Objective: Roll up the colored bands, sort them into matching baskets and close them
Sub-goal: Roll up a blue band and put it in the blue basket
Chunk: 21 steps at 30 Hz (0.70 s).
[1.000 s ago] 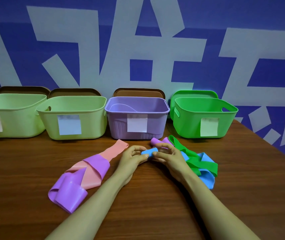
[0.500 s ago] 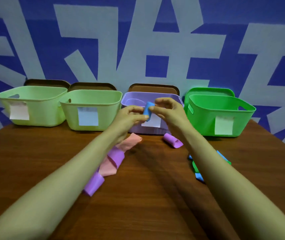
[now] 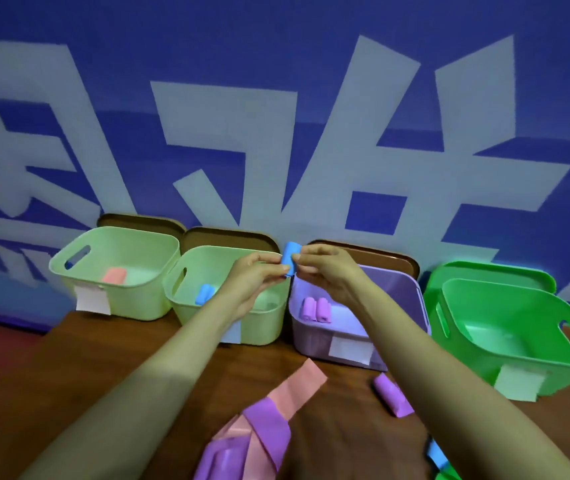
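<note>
Partly done, by my reading. The far-left pale green basket at ten o'clock holds a pink roll, the second pale green basket holds a blue roll, and the purple basket holds two purple rolls. No roll shows in the green basket at three o'clock.

Left on the bench: a finished purple roll at five o'clock, unrolled pink and purple bands tangled at six o'clock, and a loose blue band by a scrap of green at the lower right edge. The brown lids and the green lid stand behind the baskets, none fitted, so all the closing is yet to do.

The left hand and right hand meet at the view's centre, raised over the rims between the second pale green basket and the purple one. Left fingers and right fingers are curled, pinching a second blue roll from either side; it stands nearly upright. Its matching basket lies just below at seven o'clock of it
</note>
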Available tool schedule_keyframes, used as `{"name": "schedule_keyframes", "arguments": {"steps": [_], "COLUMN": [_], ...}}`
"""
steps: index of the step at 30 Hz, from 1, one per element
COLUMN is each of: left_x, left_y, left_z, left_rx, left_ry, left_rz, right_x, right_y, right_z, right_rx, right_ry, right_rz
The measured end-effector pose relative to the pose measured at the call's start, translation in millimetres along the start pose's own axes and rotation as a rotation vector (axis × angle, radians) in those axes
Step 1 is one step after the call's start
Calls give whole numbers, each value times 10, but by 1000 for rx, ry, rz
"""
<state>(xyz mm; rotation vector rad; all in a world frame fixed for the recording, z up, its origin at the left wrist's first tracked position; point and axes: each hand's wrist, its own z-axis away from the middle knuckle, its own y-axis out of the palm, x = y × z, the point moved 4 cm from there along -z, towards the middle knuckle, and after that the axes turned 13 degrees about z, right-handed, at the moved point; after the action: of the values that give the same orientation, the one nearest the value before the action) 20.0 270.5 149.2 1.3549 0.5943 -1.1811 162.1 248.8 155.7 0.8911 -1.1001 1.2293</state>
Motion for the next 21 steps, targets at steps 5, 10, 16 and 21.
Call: {"name": "schedule_keyframes", "arguments": {"steps": [5,10,16,21], "left_x": [-260,-389,-218,-13], "left_y": [-338,-806,-1417,-1630], "left_z": [-263,-698,-1183,-1401], "left_rx": [-41,-52,-93,-89], "left_ry": [-106,-217,-386,-402], "left_rz": [-25,-189,-869,-1214], "right_x": [125,74,-486,-915], "right_y": [394,748,1111,1396], "right_z": [-349,-797,-1251,-1525], "right_rx": [29,41,33,46], "right_ry": [73,176,417,538], "right_rz": [-20,14,93,177]}}
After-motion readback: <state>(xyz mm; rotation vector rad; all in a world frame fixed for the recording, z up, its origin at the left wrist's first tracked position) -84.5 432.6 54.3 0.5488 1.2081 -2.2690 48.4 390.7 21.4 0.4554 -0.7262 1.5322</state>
